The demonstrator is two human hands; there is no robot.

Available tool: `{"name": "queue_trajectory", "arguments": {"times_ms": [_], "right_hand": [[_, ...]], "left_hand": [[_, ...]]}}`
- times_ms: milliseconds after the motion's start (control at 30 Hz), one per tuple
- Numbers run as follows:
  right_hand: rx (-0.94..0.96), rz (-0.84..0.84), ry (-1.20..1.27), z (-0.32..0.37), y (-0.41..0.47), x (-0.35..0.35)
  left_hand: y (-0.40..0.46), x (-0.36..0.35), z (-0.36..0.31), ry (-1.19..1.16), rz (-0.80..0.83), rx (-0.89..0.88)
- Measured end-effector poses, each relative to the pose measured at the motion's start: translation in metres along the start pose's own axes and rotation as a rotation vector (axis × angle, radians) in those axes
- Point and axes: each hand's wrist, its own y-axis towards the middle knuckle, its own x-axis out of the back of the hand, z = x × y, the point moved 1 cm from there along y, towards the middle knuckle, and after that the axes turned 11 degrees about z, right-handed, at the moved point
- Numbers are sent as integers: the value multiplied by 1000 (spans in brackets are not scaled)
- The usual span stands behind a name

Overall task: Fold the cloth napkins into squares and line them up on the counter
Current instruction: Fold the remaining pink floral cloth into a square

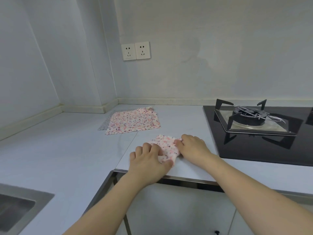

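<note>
I see the pale counter (71, 150) filling the middle and left of the frame, wrapping round a corner under the grey wall. At the right edge sits the black gas hob (264, 133), its burner grate toward the upper right of the glass. In the lower left corner a slice of the steel sink (15, 206) shows.

Toward the centre, back near the wall, an unfolded pink-speckled napkin (133, 121) lies flat on the counter, overlapping a grey napkin (105, 123) whose edge peeks out on its left side.

Lower centre, close to the counter's front edge, is the small folded napkin (166, 146), the same pink speckle, bunched between my two hands. My left hand (149, 160) has its fingers curled over the napkin's lower left part, thumb tucked against its near edge. My right hand (193, 146) holds the right side, fingertips curled onto the cloth.

Two white wall sockets (135, 51) sit side by side in the upper middle.
</note>
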Motion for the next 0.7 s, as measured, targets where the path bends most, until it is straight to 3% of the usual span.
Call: {"name": "queue_trajectory", "arguments": {"times_ms": [133, 333, 533, 700], "right_hand": [[13, -8, 128, -8, -9, 10], [65, -143, 146, -16, -13, 1], [99, -105, 73, -19, -5, -1], [82, -124, 30, -19, -4, -3]], "left_hand": [[-1, 11, 1, 8, 161, 17], [8, -5, -3, 72, -240, -60], [17, -12, -30, 155, -289, 32], [14, -12, -33, 141, -218, 201]]}}
